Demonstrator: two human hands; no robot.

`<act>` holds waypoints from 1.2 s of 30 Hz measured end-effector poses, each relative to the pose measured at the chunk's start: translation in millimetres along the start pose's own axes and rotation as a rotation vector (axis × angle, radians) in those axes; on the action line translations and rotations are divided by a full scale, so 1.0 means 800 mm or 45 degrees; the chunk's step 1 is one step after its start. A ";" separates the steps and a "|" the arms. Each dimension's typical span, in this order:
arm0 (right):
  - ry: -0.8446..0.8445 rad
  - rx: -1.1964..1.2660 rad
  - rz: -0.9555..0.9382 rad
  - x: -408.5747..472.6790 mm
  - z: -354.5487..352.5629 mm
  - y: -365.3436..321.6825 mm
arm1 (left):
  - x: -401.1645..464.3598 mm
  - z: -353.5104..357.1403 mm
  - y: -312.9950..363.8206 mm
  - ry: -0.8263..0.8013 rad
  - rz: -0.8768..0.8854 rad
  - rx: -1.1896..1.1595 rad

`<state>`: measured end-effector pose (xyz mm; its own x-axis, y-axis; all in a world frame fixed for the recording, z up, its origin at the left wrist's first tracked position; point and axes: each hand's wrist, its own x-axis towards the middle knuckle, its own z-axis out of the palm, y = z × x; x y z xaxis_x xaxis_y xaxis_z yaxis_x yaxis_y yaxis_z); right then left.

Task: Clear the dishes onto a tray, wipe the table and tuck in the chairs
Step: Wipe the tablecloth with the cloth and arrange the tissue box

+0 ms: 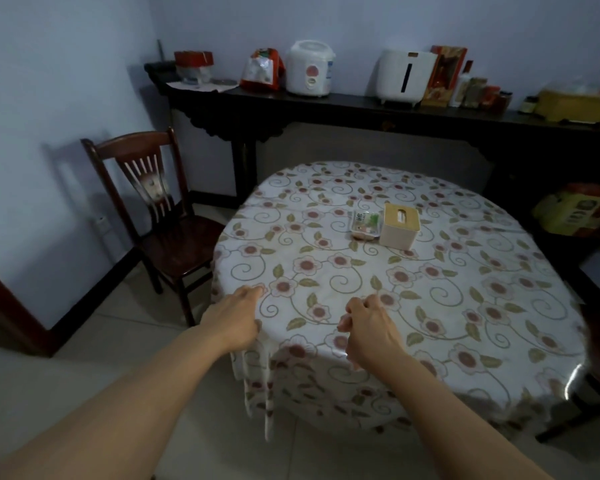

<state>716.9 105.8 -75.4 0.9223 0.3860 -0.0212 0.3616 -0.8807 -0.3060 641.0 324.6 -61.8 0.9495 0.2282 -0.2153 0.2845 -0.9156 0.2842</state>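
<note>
Resting on the near edge of the round table (430,306), the left hand (234,318) lies flat with fingers loosely together, holding nothing. The right hand (368,329) is curled, pinching the flowered tablecloth (326,372) at the same edge. A tissue box (399,226) and a small packet (365,225) touch each other near the table's middle. A wooden chair (163,216) stands pulled out by the table's left edge.

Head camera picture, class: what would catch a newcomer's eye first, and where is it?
The round table's flowered tablecloth fills the middle, with both hands at its near edge: the left hand flat, the right hand curled on the cloth. A tissue box sits near the centre, and a wooden chair stands pulled out at left.
</note>
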 end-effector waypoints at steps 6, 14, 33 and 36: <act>0.010 -0.024 0.083 -0.041 0.018 -0.011 | -0.015 0.014 -0.022 -0.029 0.050 0.013; 0.079 -0.013 0.210 -0.088 0.008 0.018 | -0.030 0.032 0.004 -0.111 0.139 0.089; 0.163 0.013 0.286 -0.249 -0.049 0.151 | -0.150 0.091 0.159 -0.076 0.216 0.129; 0.150 -0.005 0.250 -0.275 -0.054 0.162 | -0.191 0.103 0.172 -0.052 0.172 0.131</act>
<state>566.5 -105.2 -69.6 0.9845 0.1725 0.0315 0.1738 -0.9370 -0.3031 523.9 136.8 -66.9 0.9714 0.0894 -0.2201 0.1380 -0.9665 0.2166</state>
